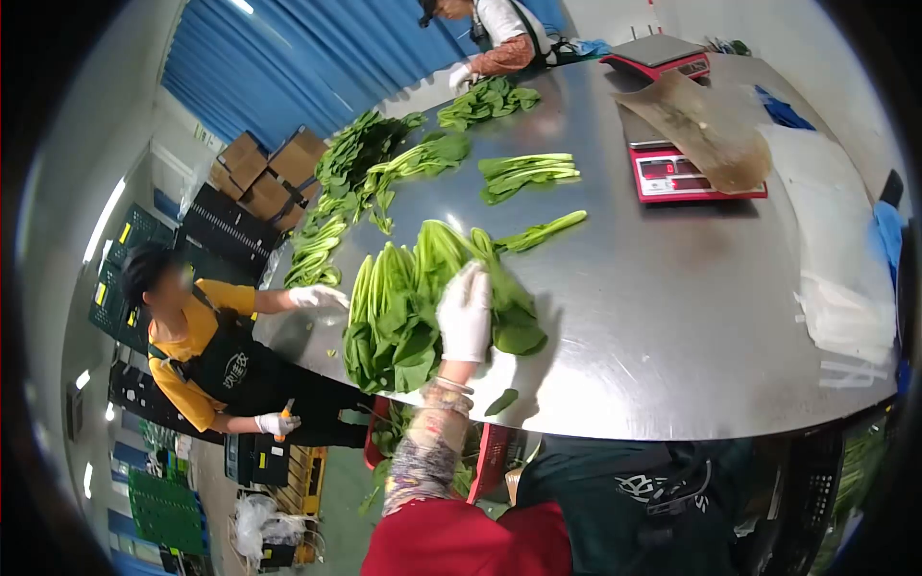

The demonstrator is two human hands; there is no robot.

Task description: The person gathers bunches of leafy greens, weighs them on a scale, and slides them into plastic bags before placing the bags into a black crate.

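Observation:
My left hand point(465, 315), in a white glove, is closed around some leafy greens point(444, 252) with long pale stems, at the near edge of the steel table. Some leaves hang to the right of the hand. Left of it, touching, is a thick pile of the same greens point(379, 322), stems upward. A single stalk point(543, 231) lies just beyond, and a small bundle point(528, 175) is farther up the table. One loose leaf point(501, 401) lies near the edge. My right hand is out of view.
Red digital scales point(663, 173) stand on the right, one partly under a brownish sheet point(706, 130). Clear plastic bags point(836, 250) lie along the right edge. A co-worker point(221, 336) at the left holds an orange-handled tool; another point(504, 38) works at the far end. More greens point(360, 154) are heaped at the left.

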